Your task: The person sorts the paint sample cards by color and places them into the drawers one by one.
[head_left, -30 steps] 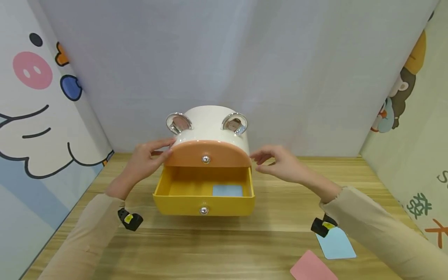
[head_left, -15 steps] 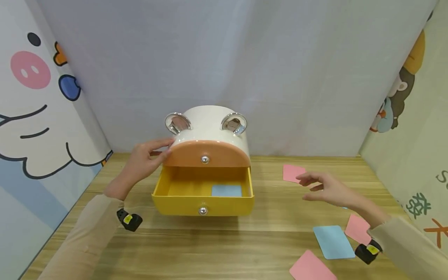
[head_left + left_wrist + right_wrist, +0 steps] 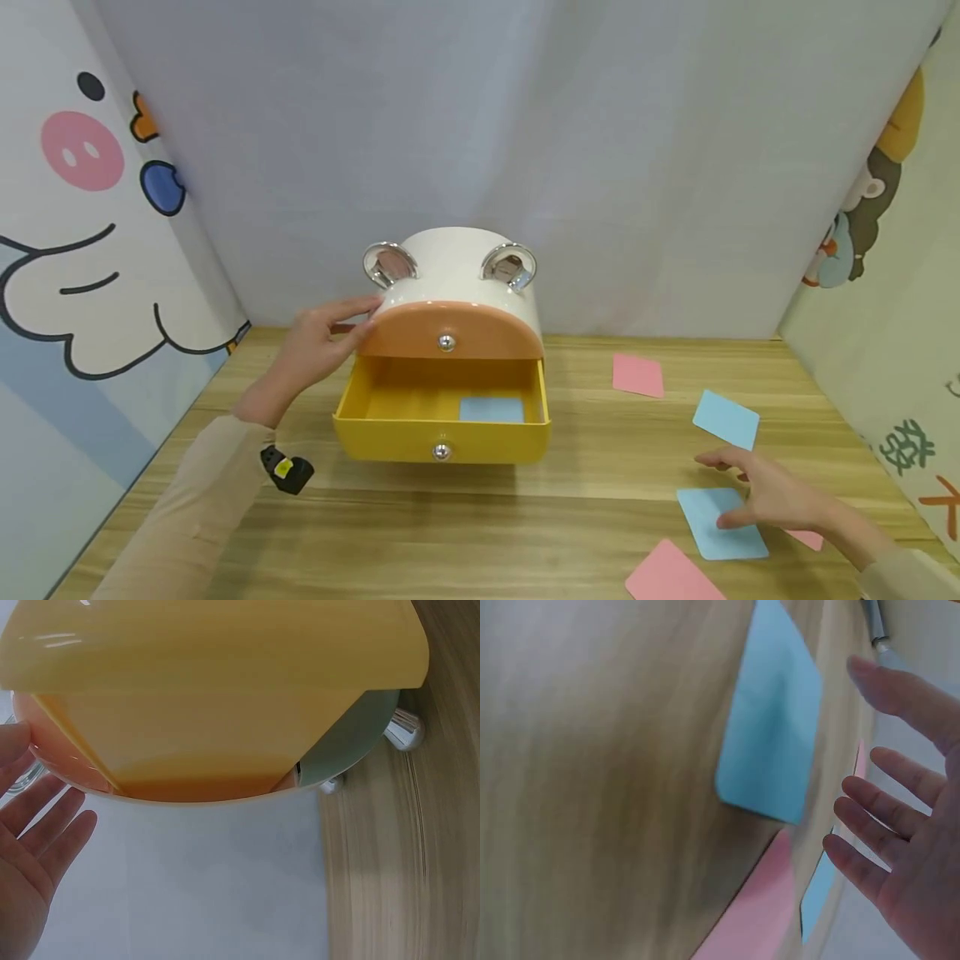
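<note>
A white storage box with silver ears stands on the wooden table. Its orange upper drawer is closed, while the yellow lower drawer is pulled out with a light blue card inside. My left hand touches the box's left side, its fingers mostly straight in the left wrist view. On the right, my right hand hovers with spread fingers over a blue card, holding nothing. A pink card is partly hidden under that hand in the head view.
Other loose cards lie on the right of the table: a blue card farther back, a pink card near the box, and a pink card at the front. A grey-white curtain hangs behind, with printed side panels.
My right hand has left the box's right side and moved right and toward me, over the near blue card. The left hand stays on the box.
</note>
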Demonstrator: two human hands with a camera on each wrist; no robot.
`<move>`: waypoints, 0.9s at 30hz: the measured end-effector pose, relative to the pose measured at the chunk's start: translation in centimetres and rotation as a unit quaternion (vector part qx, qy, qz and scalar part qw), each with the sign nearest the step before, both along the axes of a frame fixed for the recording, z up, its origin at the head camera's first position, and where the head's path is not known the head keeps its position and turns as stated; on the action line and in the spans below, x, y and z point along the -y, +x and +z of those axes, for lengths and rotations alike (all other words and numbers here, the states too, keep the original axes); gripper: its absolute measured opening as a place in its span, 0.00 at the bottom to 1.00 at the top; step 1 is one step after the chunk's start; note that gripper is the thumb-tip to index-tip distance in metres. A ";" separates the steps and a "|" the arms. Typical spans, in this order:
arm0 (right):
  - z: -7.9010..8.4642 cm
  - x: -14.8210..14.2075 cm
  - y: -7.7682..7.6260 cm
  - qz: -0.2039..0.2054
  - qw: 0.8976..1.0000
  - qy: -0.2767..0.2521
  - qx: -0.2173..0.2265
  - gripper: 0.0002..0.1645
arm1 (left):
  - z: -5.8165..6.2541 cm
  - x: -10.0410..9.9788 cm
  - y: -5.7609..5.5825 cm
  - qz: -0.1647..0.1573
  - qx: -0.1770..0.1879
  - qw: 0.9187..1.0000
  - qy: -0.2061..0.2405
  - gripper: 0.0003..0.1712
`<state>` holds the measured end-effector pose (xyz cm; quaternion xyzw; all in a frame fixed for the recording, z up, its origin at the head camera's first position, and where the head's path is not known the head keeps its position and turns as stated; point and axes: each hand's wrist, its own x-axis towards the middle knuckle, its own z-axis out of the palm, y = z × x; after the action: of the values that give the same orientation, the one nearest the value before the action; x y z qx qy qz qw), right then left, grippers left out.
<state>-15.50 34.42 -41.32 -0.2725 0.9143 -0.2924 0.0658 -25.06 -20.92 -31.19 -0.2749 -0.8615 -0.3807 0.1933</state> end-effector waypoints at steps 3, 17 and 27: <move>-1.1 -0.9 0.7 0.007 1.000 -0.008 -0.018 0.44 | 0.0 -0.1 0.0 -0.003 0.002 1.000 0.000 0.18; -2.3 -0.8 0.4 0.042 0.993 0.052 -0.100 0.43 | 0.3 0.1 0.1 0.001 0.004 1.000 0.000 0.18; -1.9 -0.4 -0.4 0.057 0.992 0.076 -0.089 0.36 | 0.1 -0.2 0.0 0.005 0.008 1.000 -0.007 0.18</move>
<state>-15.91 34.81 -43.21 -0.3434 0.9189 -0.1927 0.0215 -25.02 -20.76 -31.11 -0.2688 -0.8669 -0.3762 0.1862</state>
